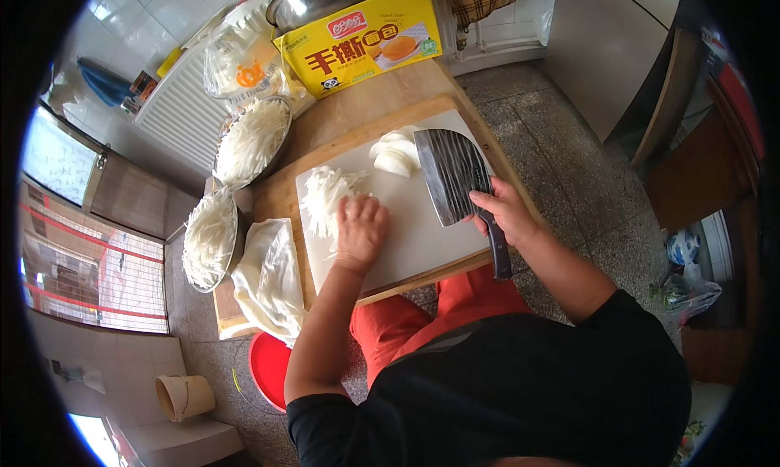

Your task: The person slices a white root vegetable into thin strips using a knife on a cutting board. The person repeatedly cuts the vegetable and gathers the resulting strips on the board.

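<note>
My right hand (503,208) is closed round a cleaver (454,174) where its black handle meets the broad blade; the blade is over the right part of a white cutting board (414,223). My left hand (361,229) rests against a pile of white vegetable shreds (323,192) at the board's left, its fingertips among them; whether it grips any cannot be told. Between the pile and the blade lie overlapping round white slices (395,153). To the left, a metal bowl heaped with shreds (253,141) and a second heaped container (210,238) stand close together.
A white cloth (271,278) hangs over the wooden table's near left edge. At the back are a yellow cardboard box (365,40), a metal basin (323,0) and a plastic bag (244,71). A red basin (268,369) and a cream bucket (184,397) are at the lower left.
</note>
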Demonstrator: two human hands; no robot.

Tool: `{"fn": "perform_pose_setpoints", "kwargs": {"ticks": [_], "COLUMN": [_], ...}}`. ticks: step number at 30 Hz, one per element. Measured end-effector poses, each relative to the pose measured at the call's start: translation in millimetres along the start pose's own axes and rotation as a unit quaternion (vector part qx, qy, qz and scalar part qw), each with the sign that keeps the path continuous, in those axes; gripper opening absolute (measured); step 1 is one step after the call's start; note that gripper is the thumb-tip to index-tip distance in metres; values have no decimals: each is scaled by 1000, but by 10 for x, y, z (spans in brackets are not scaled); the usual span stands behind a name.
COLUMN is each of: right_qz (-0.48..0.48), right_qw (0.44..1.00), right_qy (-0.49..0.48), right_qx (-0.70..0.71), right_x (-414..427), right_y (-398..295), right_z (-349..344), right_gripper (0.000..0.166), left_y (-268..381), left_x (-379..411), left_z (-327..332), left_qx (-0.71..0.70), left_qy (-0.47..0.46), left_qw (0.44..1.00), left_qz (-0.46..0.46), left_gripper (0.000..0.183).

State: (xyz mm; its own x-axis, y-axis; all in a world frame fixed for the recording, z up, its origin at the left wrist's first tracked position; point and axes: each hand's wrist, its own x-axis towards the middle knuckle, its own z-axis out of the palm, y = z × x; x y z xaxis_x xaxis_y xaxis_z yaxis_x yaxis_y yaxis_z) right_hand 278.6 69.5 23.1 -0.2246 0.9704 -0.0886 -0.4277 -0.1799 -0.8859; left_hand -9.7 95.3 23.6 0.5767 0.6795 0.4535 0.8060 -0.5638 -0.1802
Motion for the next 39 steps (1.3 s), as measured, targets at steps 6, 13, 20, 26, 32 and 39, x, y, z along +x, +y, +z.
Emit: {"fn": "perform_pose_setpoints", "kwargs": {"ticks": [6, 13, 20, 26, 32, 39], "right_qz": [-16, -12, -16, -8, -16, -19], "right_qw": [1000, 1000, 1000, 999, 999, 999], "right_qy": [-2, -8, 0, -3, -10, -17], "right_qx": [15, 21, 24, 32, 31, 34], "right_x": [-2, -9, 24, -1, 20, 27], "right_y": [38, 25, 71, 1, 39, 50], "right_z": [-27, -26, -62, -11, -43, -59], "right_gripper": [11, 10, 11, 10, 13, 10], "left_y": [-86, -187, -249, -336, -312, -325], "left_x": [97, 552, 886, 943, 905, 906], "left_z": [-176, -104, 122, 271, 304, 257], "left_qx": [-8, -129, -120, -163, -189, -216], "left_qy": [21, -9, -21, -20, 13, 0], "left_qw": [994, 963, 992, 986, 982, 976], "left_qz": [-110, -235, -10, 5, -3, -14], "left_gripper": [23, 19, 37, 33, 29, 26]}}
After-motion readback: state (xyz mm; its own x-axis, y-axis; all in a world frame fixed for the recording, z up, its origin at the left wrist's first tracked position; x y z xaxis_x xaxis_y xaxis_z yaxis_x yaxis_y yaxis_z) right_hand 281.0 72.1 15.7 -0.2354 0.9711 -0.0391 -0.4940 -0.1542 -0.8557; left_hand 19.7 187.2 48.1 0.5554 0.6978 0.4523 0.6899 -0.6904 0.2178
